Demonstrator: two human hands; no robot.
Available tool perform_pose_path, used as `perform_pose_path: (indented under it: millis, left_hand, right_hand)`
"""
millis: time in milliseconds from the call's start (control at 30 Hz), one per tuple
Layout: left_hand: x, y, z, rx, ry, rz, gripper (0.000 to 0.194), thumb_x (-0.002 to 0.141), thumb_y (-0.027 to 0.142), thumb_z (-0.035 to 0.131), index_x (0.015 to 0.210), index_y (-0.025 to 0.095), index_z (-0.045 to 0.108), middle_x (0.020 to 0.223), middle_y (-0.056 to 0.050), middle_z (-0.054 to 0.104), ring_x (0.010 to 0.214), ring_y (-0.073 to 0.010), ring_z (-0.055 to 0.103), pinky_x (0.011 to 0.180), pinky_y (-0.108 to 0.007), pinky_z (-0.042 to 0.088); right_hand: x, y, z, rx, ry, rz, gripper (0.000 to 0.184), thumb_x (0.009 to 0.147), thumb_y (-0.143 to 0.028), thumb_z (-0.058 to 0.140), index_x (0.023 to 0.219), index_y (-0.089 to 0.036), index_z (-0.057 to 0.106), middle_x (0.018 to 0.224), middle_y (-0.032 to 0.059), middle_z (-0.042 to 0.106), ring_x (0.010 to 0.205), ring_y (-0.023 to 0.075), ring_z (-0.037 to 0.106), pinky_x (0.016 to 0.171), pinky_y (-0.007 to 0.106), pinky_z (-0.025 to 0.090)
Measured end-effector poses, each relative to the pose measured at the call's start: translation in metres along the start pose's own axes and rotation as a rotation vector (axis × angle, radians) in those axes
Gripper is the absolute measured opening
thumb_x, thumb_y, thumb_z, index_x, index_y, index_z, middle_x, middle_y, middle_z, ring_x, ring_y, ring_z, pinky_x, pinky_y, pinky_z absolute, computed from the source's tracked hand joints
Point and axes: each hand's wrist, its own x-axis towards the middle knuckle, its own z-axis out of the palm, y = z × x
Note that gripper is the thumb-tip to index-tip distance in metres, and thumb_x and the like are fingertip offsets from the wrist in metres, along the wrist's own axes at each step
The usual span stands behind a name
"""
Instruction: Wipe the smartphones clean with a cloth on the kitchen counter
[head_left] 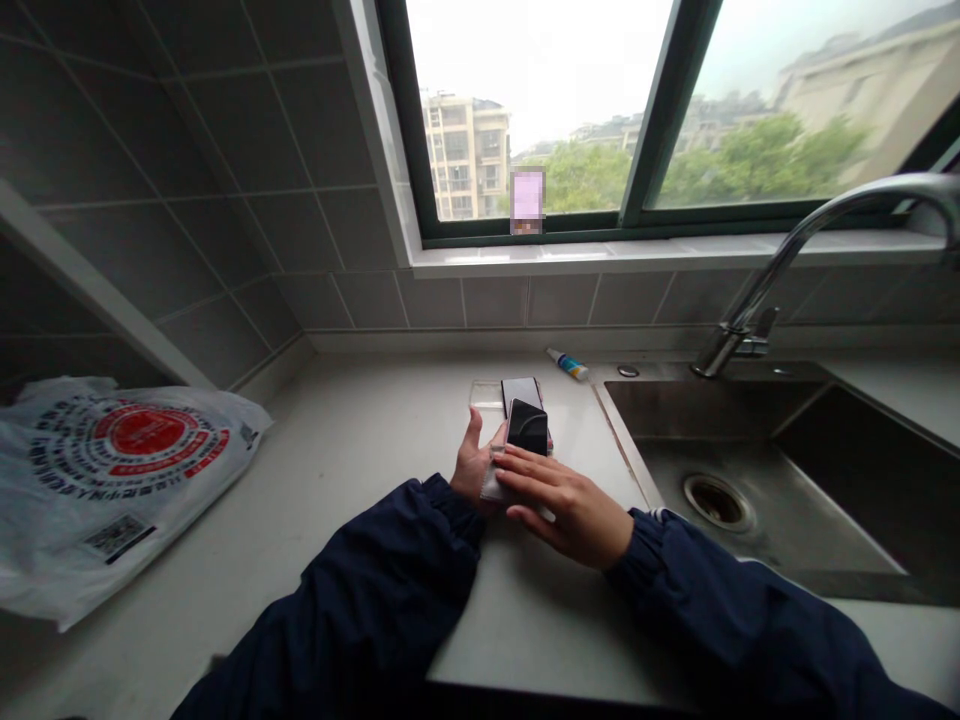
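A black-screened smartphone (528,428) lies face up in my left hand (471,468), which supports it from below with the thumb standing away from its side. Over the phone's lower part, the extended fingers of my right hand (576,508) press on a small white wipe (492,488) with a jagged edge. Much of that wipe is hidden under the fingers. Just beyond the hands, a flat dark-edged piece with a pale surface (520,384) rests on the counter, partly behind the phone. Beside it is a clear case-like tray (486,394).
A small white-and-blue tube (568,364) lies near the steel sink (637,480) on the right. The curved faucet (780,240) rises behind the basin. At the left, a printed plastic bag (67,540) sits on the white counter (352,420). A window (637,225) is ahead.
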Motion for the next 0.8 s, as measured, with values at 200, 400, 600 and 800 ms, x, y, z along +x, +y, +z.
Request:
perform_pose_path:
  millis: [200, 400, 600, 800]
  left_hand:
    - [0.003, -0.002, -0.006, 0.008, -0.048, 0.014, 0.095, 0.089, 0.082, 0.025, 0.152, 0.013, 0.042, 0.125, -0.021, 0.066, 0.115, -0.0348, 0.065, 0.104, -0.051, 0.047]
    - [0.001, -0.007, -0.002, 0.045, 0.070, 0.014, 0.096, 0.092, 0.080, 0.021, 0.148, 0.005, 0.043, 0.121, -0.022, 0.067, 0.115, -0.0340, 0.066, 0.106, -0.047, 0.045]
    - [0.002, -0.011, -0.004, 0.083, -0.092, -0.033, 0.094, 0.092, 0.079, 0.020, 0.153, 0.010, 0.040, 0.132, -0.023, 0.062, 0.122, -0.0373, 0.061, 0.107, -0.052, 0.042]
    - [0.004, -0.011, -0.013, 0.187, -0.163, -0.098, 0.093, 0.090, 0.082, 0.021, 0.154, 0.018, 0.040, 0.134, -0.019, 0.061, 0.118, -0.0370, 0.063, 0.102, -0.056, 0.046]
  right_hand:
    - [-0.001, 0.004, -0.002, -0.059, -0.013, 0.050, 0.043, 0.100, -0.024, 0.055, 0.143, -0.019, 0.054, 0.150, 0.0131, 0.056, 0.146, 0.0273, 0.043, 0.116, 0.052, 0.046]
    - [-0.001, 0.005, -0.007, -0.156, -0.025, 0.155, 0.036, 0.102, -0.028, 0.051, 0.138, -0.022, 0.054, 0.155, 0.0103, 0.050, 0.151, 0.0298, 0.032, 0.118, 0.057, 0.040]
    - [0.000, 0.008, -0.011, -0.240, -0.005, 0.264, 0.032, 0.103, -0.031, 0.047, 0.133, -0.022, 0.054, 0.159, 0.0094, 0.044, 0.154, 0.0329, 0.024, 0.119, 0.064, 0.032]
    - [-0.001, 0.014, -0.014, -0.310, -0.009, 0.357, 0.045, 0.105, -0.034, 0.043, 0.148, -0.022, 0.046, 0.162, 0.0091, 0.040, 0.155, 0.0326, 0.021, 0.119, 0.064, 0.030]
